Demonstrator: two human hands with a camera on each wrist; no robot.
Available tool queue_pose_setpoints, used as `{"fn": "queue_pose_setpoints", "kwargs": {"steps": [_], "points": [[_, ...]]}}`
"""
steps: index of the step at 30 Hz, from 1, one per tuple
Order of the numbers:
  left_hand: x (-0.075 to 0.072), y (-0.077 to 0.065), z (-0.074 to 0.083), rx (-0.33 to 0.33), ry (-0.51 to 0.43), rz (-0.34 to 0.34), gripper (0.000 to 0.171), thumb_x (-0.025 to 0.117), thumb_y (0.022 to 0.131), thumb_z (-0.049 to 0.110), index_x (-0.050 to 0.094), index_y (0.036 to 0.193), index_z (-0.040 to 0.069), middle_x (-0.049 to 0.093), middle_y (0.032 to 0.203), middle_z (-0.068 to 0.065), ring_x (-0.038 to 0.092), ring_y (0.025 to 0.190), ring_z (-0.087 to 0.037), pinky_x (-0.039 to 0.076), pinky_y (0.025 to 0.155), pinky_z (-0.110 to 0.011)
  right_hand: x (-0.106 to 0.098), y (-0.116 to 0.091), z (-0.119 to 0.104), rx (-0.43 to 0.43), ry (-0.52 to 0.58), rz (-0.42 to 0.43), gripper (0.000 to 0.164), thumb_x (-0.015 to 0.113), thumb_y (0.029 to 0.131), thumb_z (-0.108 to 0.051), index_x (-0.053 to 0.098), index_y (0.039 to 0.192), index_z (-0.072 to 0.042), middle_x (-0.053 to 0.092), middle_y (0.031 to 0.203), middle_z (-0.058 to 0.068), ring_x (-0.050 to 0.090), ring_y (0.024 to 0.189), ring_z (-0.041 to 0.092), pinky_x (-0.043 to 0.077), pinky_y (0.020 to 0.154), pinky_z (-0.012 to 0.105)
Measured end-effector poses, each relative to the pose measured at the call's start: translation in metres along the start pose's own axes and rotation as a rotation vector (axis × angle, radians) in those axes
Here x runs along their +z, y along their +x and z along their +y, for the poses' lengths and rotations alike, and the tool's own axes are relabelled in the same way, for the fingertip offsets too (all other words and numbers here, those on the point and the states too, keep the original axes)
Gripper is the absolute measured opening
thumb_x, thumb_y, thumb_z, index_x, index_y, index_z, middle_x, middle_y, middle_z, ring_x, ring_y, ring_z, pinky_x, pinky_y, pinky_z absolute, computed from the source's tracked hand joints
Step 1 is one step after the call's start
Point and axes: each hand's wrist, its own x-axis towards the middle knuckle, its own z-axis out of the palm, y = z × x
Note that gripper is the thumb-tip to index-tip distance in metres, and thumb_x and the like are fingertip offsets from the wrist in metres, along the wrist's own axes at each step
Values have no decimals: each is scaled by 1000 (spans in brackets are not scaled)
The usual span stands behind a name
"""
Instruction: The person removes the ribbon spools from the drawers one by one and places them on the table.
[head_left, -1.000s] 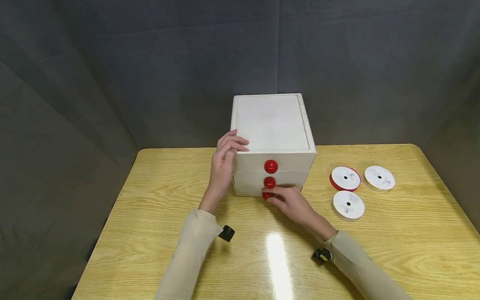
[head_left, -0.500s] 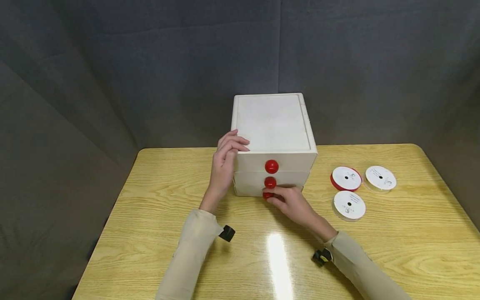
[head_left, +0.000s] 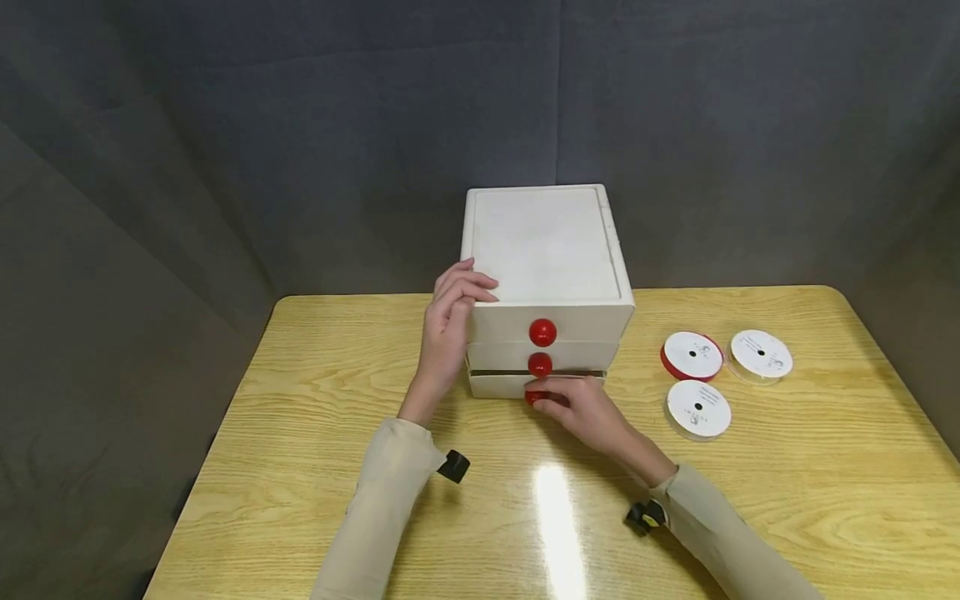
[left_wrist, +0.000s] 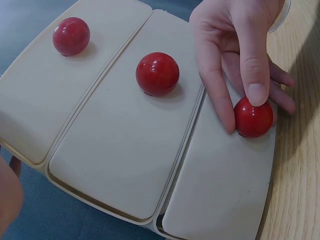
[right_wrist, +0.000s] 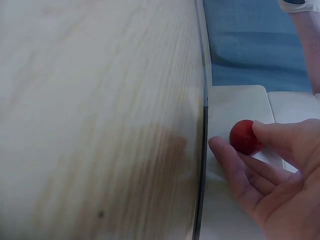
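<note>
A small white drawer cabinet (head_left: 542, 243) with three red knobs down its front stands on the table. At its top left front corner rests my left hand (head_left: 447, 312), fingers lying over the top edge. My right hand (head_left: 588, 408) pinches the lowest red knob (left_wrist: 253, 117) between thumb and fingers. The bottom drawer (head_left: 495, 386) stands slightly out, with a dark gap above its front. The middle knob (head_left: 540, 364) and the top knob (head_left: 543, 332) sit on drawers that are closed. In the right wrist view the right hand's thumb and fingers surround the lowest knob.
Right of the cabinet lie three ribbon spools: a red-edged spool (head_left: 692, 356), a white spool (head_left: 760, 356) and a nearer white spool (head_left: 697, 409). The wooden table (head_left: 322, 400) ends at the back against a dark grey curtain (head_left: 360, 150).
The bottom drawer has slid a little toward me, with the right hand on its knob, and a dark gap now shows above it. The left hand has stayed on the cabinet corner.
</note>
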Motion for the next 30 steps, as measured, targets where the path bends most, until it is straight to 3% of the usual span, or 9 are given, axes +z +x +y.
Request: {"fn": "queue_pose_setpoints", "kwargs": {"steps": [7,20,30], "points": [[-1,0,0,-8,-7,-2,34,34,97,-2,68,89,-3,67,112,-17,43,140,-20,25,123,-39,-1,-4,-4,37,13,-34,23,77,91,-6,79,115,-7,78,106,2,71,98,14,60,86,39],[-1,0,0,-20,-5,0,33,35,97,-2,67,89,-2,67,113,-16,43,140,-20,24,123,-38,-5,-16,-9,31,48,-89,23,74,95,-8,77,117,-6,78,106,1,69,95,10,60,83,33],[-1,0,0,-19,-1,-2,34,34,97,-2,68,89,-2,67,113,-16,42,140,-19,24,123,-38,-3,-21,-10,7,40,-75,22,75,94,-7,78,116,-6,78,104,1,70,95,12,60,82,33]]}}
